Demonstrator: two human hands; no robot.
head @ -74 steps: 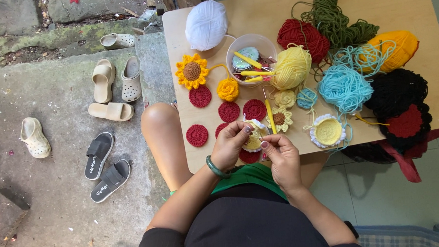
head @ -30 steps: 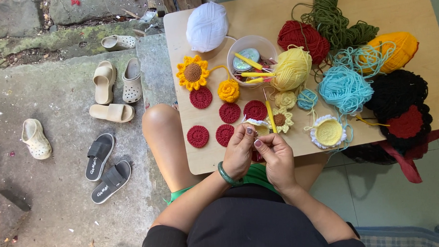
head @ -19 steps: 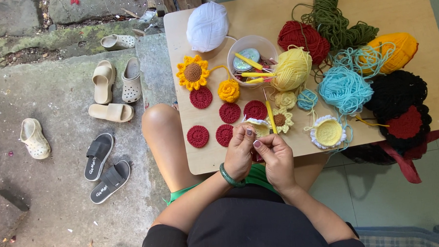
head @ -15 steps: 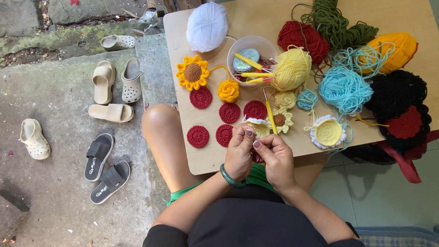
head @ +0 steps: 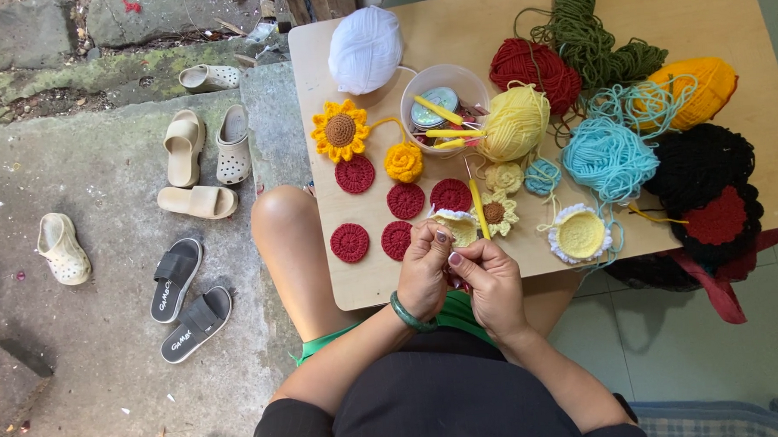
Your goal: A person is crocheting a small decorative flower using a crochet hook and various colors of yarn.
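Both hands have drawn back from the table's [head: 365, 284] near edge: left hand [head: 424, 273] and right hand [head: 488, 282], fingers curled, pinch a small, mostly hidden crochet piece [head: 457, 283]; a careless tug on the yarn risks undoing stitches

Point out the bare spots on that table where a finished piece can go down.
Bare wood on the table lies at its near-left corner, below the red crocheted circles, and along the far edge right of the white yarn ball. The middle and right, around the plastic bowl, are crowded.
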